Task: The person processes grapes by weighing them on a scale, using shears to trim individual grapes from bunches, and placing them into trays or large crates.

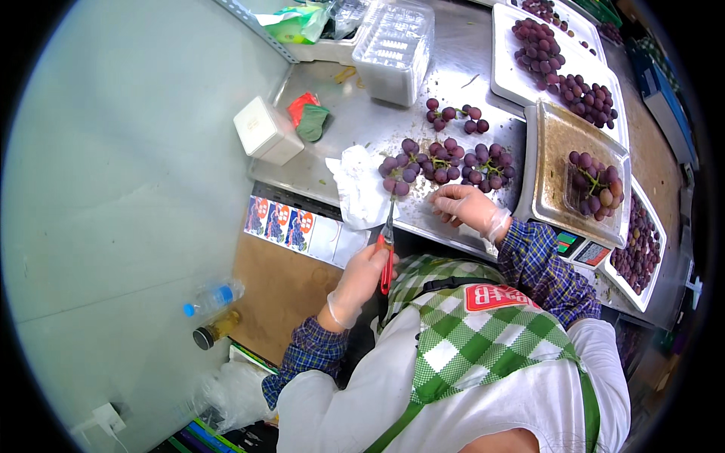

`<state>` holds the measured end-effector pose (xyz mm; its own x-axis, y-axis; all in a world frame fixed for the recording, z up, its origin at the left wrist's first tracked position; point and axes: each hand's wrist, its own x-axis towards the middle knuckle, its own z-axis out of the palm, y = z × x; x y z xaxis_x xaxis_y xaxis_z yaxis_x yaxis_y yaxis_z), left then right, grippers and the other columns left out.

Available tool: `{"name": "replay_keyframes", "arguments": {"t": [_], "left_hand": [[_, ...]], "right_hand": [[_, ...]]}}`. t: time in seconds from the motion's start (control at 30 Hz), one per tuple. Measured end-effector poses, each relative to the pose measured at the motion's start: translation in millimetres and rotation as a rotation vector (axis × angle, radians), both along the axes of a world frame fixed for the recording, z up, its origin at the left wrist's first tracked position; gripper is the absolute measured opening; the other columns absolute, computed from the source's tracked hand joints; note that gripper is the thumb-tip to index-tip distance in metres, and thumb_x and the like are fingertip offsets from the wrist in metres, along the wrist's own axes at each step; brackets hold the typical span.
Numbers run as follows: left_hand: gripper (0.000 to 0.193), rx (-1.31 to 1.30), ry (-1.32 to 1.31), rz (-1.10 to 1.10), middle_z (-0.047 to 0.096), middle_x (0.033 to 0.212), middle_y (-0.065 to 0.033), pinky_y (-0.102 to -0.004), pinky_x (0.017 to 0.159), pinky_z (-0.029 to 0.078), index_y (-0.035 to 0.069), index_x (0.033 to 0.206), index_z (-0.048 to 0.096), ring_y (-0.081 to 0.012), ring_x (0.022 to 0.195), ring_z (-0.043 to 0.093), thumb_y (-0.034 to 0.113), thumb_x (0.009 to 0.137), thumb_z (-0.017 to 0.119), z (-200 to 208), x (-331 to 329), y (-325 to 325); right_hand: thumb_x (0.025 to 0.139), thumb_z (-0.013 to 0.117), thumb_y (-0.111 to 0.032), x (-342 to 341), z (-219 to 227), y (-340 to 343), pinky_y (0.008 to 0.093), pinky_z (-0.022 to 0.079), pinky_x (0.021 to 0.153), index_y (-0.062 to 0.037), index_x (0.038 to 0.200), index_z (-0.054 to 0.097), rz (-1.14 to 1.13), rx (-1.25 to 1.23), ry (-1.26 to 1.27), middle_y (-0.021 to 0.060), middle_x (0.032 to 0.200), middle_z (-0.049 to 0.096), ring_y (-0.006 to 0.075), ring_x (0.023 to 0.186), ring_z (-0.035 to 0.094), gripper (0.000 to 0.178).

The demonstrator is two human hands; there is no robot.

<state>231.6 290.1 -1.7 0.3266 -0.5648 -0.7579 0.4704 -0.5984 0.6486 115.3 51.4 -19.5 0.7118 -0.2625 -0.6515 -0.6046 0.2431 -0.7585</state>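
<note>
My left hand point(360, 278), in a clear glove, is closed round the red handles of a pair of snips point(387, 257). Their narrow metal tips reach up to the left bunch of grapes point(400, 167) on the metal table. Just right of the snips is my right hand point(464, 208), also gloved, with its fingers curled together; whatever they may pinch is hidden. It is close below a middle bunch of grapes point(442, 161) and a right bunch of grapes point(488, 166), apart from both. A smaller grape cluster point(457, 115) lies farther back.
A scale point(544, 162) at right carries grapes in a clear tray point(596, 187). White trays point(507, 72) of grapes stand beyond. Stacked clear boxes point(393, 57), a white box point(266, 132) and crumpled paper point(359, 189) are on the table point(332, 98). Label cards point(298, 230) lie near my left hand.
</note>
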Motion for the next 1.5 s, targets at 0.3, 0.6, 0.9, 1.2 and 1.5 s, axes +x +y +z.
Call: {"name": "replay_keyframes", "arguments": {"t": [0.3,0.6,0.9,1.2,1.5], "left_hand": [[0.028,0.001,0.023,-0.088,0.064,0.095,-0.0049,-0.0275,0.072,0.049,0.001,0.115,0.058,-0.0134,0.079,0.06,0.02,0.099,0.046,35,-14,7],[0.028,-0.043,-0.112,-0.452,0.063,0.093,-0.0038,-0.0262,0.073,0.046,0.001,0.116,0.059,-0.0098,0.08,0.056,0.019,0.098,0.047,66,-17,-1],[0.042,-0.127,-0.357,-1.042,0.064,0.095,-0.0146,-0.0341,0.076,0.049,0.002,0.132,0.048,-0.0237,0.085,0.062,0.02,0.095,0.051,90,-35,-43],[0.054,-0.241,-0.682,-1.409,0.061,0.106,-0.0252,-0.0408,0.082,0.05,-0.006,0.135,0.042,-0.0403,0.095,0.061,0.018,0.089,0.058,129,-95,-119],[0.052,-0.327,-0.606,-1.306,0.061,0.111,-0.0259,-0.0408,0.086,0.049,-0.003,0.133,0.045,-0.0411,0.099,0.06,0.021,0.089,0.058,119,-119,-144]], "right_hand": [[0.096,0.042,-0.053,11,-42,19,0.0488,0.051,0.087,-0.004,0.139,0.042,-0.243,0.768,0.056,0.0205,0.139,0.046,0.0395,0.119,0.053,0.065],[0.099,0.038,-0.053,-8,-65,18,0.0384,0.054,0.074,-0.0071,0.127,0.056,-0.26,1.048,-0.056,0.0112,0.118,0.063,0.0287,0.1,0.064,0.057],[0.095,0.053,-0.031,-93,-9,7,0.0181,0.041,0.05,-0.0107,0.111,0.065,-0.275,0.835,-0.075,0.0012,0.097,0.07,0.0078,0.073,0.062,0.028],[0.092,0.058,-0.029,-199,9,-4,0.0207,0.041,0.061,-0.0105,0.107,0.066,-0.56,0.753,-0.19,-0.0036,0.096,0.062,0.0072,0.08,0.055,0.025],[0.091,0.059,-0.026,-303,58,-42,0.0206,0.039,0.058,-0.0093,0.113,0.064,-0.91,0.556,-0.238,-0.0028,0.094,0.063,0.0107,0.074,0.055,0.028]]}}
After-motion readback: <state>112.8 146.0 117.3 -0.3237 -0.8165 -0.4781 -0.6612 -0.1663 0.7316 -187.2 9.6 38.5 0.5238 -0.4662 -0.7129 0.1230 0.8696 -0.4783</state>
